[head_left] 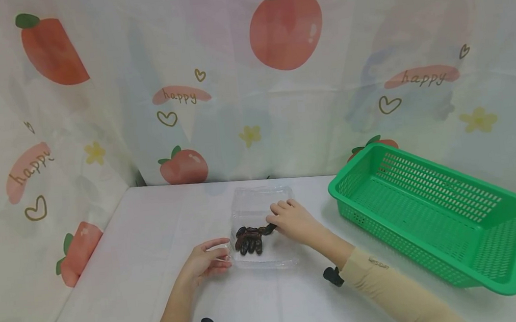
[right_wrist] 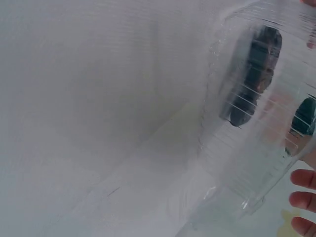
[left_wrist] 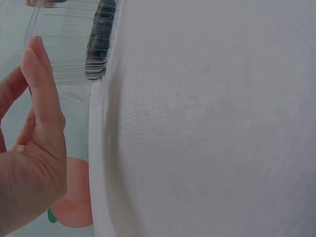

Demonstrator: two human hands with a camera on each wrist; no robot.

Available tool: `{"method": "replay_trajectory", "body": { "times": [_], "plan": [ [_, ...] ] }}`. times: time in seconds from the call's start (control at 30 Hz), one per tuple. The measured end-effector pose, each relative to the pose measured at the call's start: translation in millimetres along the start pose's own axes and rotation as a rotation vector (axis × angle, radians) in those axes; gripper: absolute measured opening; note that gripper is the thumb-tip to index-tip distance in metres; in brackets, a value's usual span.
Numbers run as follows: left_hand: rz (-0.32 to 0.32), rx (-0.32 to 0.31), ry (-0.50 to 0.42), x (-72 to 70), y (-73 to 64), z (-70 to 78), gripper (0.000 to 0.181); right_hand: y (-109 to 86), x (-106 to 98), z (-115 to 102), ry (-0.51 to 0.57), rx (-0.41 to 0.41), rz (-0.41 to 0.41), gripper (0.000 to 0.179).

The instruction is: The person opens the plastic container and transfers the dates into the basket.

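Dates [head_left: 251,246] dark brown, glossy, oblong, mostly bunched in clear ribbed box [head_left: 281,253]

Your head view looks forward and down over the table [head_left: 113,296]; your wrist views, nearer and turned sideways, share the clear box [head_left: 282,253] with it

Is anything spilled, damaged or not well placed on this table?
Nothing seems spilled or damaged: the dark pieces lie in the clear box, and the right hand holds one more. Only the green basket looks askew, sitting slantwise to the back edge of the table.
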State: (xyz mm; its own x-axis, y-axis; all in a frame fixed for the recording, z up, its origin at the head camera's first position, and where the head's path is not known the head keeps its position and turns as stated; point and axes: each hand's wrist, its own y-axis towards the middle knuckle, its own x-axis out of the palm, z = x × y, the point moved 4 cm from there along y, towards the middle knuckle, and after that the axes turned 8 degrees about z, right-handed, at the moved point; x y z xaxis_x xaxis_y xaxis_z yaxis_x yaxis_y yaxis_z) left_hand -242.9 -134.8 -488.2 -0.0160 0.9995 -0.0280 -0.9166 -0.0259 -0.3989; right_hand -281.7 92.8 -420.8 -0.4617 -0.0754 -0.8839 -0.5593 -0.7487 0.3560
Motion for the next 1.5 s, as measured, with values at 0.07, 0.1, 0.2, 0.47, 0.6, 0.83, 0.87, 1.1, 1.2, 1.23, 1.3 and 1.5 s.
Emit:
{"method": "replay_trajectory", "body": {
  "times": [0.07,0.1,0.2,0.47,0.6,0.83,0.87,1.1,1.2,1.23,1.3,1.5],
  "plan": [
    [-0.001,0.000,0.001,0.1,-0.1,0.1,0.037,-1.9,-1.9,3.1,-0.002,0.009,0.007,0.024],
    [-0.002,-0.001,0.001,0.1,-0.1,-0.1,0.037,-2.9,-2.9,4.7,0.001,0.016,0.011,0.024],
    [-0.002,0.000,0.001,0.2,-0.5,0.0,0.037,-6.2,-5.5,10.1,-0.004,0.036,0.030,0.023],
    [-0.007,0.002,-0.004,1.8,-2.4,2.6,0.039,-14.0,-13.5,26.7,-0.010,0.095,0.090,0.021],
    [-0.018,0.003,-0.013,1.7,-3.0,3.3,0.040,-19.2,-20.1,35.2,-0.004,0.139,0.085,0.021],
    [-0.007,0.002,-0.003,0.8,-4.1,3.7,0.038,-33.8,-25.2,49.5,-0.019,0.186,0.075,0.018],
    [-0.001,0.001,-0.001,0.3,-2.3,1.9,0.038,-36.2,-25.7,51.1,-0.021,0.186,0.083,0.018],
    [-0.001,-0.002,0.007,0.9,-0.7,0.3,0.038,-52.1,-29.4,66.2,-0.023,0.233,0.123,0.021],
    [0.008,-0.005,0.009,0.7,-0.3,0.4,0.037,-59.3,-32.8,74.0,-0.003,0.269,0.138,0.021],
    [0.010,-0.006,0.009,0.6,-0.1,0.3,0.037,-61.8,-33.9,76.5,0.004,0.280,0.143,0.022],
    [0.013,-0.004,0.008,0.6,-0.4,0.9,0.037,-67.0,-36.4,81.6,0.010,0.301,0.153,0.022],
    [-0.001,0.003,0.006,1.0,-0.2,0.6,0.038,-83.1,-43.1,96.7,0.012,0.353,0.204,0.025]
  ]
}}
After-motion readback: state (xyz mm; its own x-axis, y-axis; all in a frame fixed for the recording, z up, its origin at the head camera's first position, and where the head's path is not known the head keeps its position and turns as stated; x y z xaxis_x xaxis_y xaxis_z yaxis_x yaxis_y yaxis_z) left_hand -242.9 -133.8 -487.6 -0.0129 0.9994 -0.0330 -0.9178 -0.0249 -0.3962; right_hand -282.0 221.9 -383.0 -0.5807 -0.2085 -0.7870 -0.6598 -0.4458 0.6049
